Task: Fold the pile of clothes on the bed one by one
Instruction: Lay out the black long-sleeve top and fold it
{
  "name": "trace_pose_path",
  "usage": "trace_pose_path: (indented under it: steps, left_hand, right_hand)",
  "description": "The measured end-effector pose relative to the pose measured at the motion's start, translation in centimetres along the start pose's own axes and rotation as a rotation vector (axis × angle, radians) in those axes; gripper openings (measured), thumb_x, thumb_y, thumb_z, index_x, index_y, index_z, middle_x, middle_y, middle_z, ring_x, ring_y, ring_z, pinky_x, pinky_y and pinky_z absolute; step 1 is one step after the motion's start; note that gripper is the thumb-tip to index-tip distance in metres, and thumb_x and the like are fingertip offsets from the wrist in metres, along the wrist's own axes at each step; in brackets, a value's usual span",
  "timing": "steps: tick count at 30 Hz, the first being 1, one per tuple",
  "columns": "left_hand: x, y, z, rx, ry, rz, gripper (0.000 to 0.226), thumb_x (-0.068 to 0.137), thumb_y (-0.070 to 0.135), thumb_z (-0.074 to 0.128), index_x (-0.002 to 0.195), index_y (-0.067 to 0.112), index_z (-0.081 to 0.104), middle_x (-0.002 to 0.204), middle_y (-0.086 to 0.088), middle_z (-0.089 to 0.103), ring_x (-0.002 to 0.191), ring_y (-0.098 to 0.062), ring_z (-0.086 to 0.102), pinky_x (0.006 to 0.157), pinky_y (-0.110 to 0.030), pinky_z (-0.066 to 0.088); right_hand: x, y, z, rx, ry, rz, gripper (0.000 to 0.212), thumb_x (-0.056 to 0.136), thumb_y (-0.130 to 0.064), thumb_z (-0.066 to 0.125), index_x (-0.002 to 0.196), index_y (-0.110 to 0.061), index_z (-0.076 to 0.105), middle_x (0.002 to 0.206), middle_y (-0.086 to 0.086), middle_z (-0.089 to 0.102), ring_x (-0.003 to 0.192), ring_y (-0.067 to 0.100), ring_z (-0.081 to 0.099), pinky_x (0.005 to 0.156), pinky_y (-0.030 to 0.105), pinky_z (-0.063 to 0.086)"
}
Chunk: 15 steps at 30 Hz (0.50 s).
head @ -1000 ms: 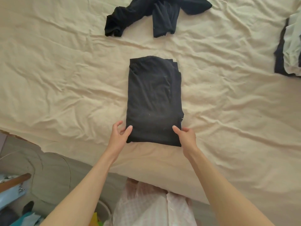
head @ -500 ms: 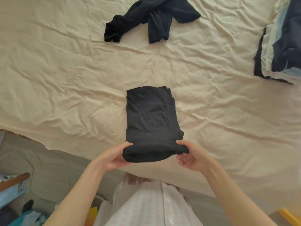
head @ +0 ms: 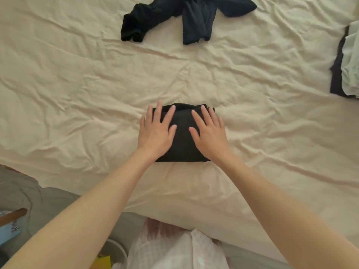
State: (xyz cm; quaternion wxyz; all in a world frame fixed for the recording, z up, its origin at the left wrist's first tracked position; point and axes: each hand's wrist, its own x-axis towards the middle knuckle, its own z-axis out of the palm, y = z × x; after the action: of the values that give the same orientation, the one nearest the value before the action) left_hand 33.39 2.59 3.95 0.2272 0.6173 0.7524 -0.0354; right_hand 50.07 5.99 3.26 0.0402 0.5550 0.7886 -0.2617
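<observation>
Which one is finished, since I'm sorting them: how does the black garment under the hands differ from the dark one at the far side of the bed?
The black garment is folded into a compact rectangle; the dark garment lies crumpled and spread out. The left hand and right hand press flat on the folded one; nothing touches the far one. The folded one lies near the bed's front edge, the other toward the far side. Both are dark fabric on the cream sheet.

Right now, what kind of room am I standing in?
Most likely a bedroom: a bed covered by a wrinkled cream sheet, a folded black garment under both flat hands, loose dark clothes further up, and a folded stack at the right edge.
</observation>
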Motion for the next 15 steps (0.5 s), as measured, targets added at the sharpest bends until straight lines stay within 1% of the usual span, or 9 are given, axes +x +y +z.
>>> trace_pose_path:
  steps: [2, 4, 5, 7, 8, 9, 11, 13, 15]
  left_hand:
    - [0.7, -0.4, 2.4, 0.073, -0.096, 0.003, 0.055, 0.1, 0.046, 0.02, 0.15, 0.034, 0.0, 0.158, -0.003, -0.011, 0.144, -0.029, -0.014, 0.116, -0.048, 0.002]
    - [1.1, -1.1, 4.1, 0.1, -0.13, -0.002, 0.056, 0.099, 0.047, 0.017, 0.149, 0.034, -0.005, 0.158, 0.0, -0.016, 0.143, -0.027, -0.02, 0.116, -0.049, -0.001]
    - [1.2, -1.4, 4.4, 0.095, -0.125, 0.009, 0.056, 0.099, 0.047, 0.017, 0.149, 0.034, -0.004, 0.158, 0.0, -0.016, 0.143, -0.027, -0.02, 0.116, -0.049, -0.001]
    - [1.3, -1.9, 4.5, -0.003, -0.07, 0.03, 0.055, 0.1, 0.043, 0.022, 0.15, 0.033, 0.001, 0.158, 0.0, -0.013, 0.144, -0.027, -0.017, 0.116, -0.045, 0.0]
    - [1.1, -2.0, 4.3, -0.132, -0.027, 0.006, 0.054, 0.101, 0.039, 0.026, 0.15, 0.031, 0.005, 0.159, -0.001, -0.01, 0.144, -0.026, -0.013, 0.116, -0.04, 0.0]
    - [0.7, -2.2, 4.0, -0.303, 0.025, -0.051, 0.054, 0.101, 0.035, 0.03, 0.15, 0.029, 0.009, 0.159, -0.002, -0.006, 0.145, -0.023, -0.009, 0.115, -0.032, 0.001]
    - [-0.2, -2.7, 3.6, -0.638, 0.112, -0.252, 0.053, 0.101, 0.029, 0.035, 0.15, 0.024, 0.015, 0.159, -0.002, 0.006, 0.145, -0.015, 0.005, 0.11, -0.019, 0.007]
    - [-1.0, -3.3, 3.1, -0.889, 0.082, -0.475, 0.054, 0.1, 0.029, 0.041, 0.149, 0.022, 0.021, 0.153, 0.001, 0.026, 0.138, -0.013, 0.027, 0.105, -0.018, 0.022]
    - [-1.6, -3.7, 2.6, -1.123, -0.03, -0.567, 0.054, 0.097, 0.031, 0.048, 0.147, 0.021, 0.028, 0.14, 0.0, 0.045, 0.126, -0.014, 0.046, 0.098, -0.024, 0.039]
  right_hand:
    - [0.6, 0.9, 2.4, -0.108, -0.058, 0.012, 0.057, 0.1, -0.047, 0.024, 0.151, -0.027, 0.01, 0.16, 0.003, 0.001, 0.147, 0.021, -0.004, 0.117, 0.045, 0.001]
    - [0.7, 1.6, 4.0, -0.142, -0.094, 0.02, 0.059, 0.099, -0.051, 0.019, 0.151, -0.029, 0.003, 0.16, 0.001, -0.005, 0.146, 0.02, -0.008, 0.116, 0.045, -0.002]
    - [0.7, 1.9, 4.4, -0.13, -0.092, 0.005, 0.06, 0.098, -0.051, 0.02, 0.151, -0.029, 0.003, 0.16, 0.0, -0.006, 0.146, 0.02, -0.009, 0.117, 0.045, -0.002]
    - [0.5, 2.0, 4.3, 0.006, -0.026, -0.007, 0.06, 0.098, -0.048, 0.03, 0.151, -0.026, 0.012, 0.16, 0.002, 0.0, 0.147, 0.02, -0.005, 0.117, 0.042, 0.003]
    - [0.2, 1.9, 4.0, 0.157, 0.041, 0.044, 0.06, 0.097, -0.045, 0.039, 0.15, -0.023, 0.02, 0.16, 0.003, 0.006, 0.147, 0.021, 0.001, 0.118, 0.04, 0.007]
    - [-0.2, 1.9, 3.5, 0.354, 0.11, 0.153, 0.061, 0.095, -0.041, 0.048, 0.148, -0.019, 0.027, 0.158, 0.004, 0.014, 0.146, 0.02, 0.009, 0.118, 0.037, 0.013]
    - [-0.9, 2.1, 2.4, 0.768, 0.158, 0.457, 0.07, 0.088, -0.039, 0.062, 0.146, -0.017, 0.03, 0.15, 0.002, 0.032, 0.137, 0.017, 0.031, 0.113, 0.035, 0.03]
    - [-1.2, 2.5, 1.2, 1.02, 0.032, 0.695, 0.077, 0.083, -0.04, 0.068, 0.145, -0.016, 0.029, 0.139, 0.0, 0.045, 0.12, 0.016, 0.048, 0.101, 0.034, 0.044]
    - [-0.9, 3.1, 0.5, 1.14, -0.139, 0.781, 0.066, 0.083, -0.035, 0.07, 0.137, -0.013, 0.041, 0.129, 0.001, 0.056, 0.11, 0.019, 0.057, 0.095, 0.039, 0.05]
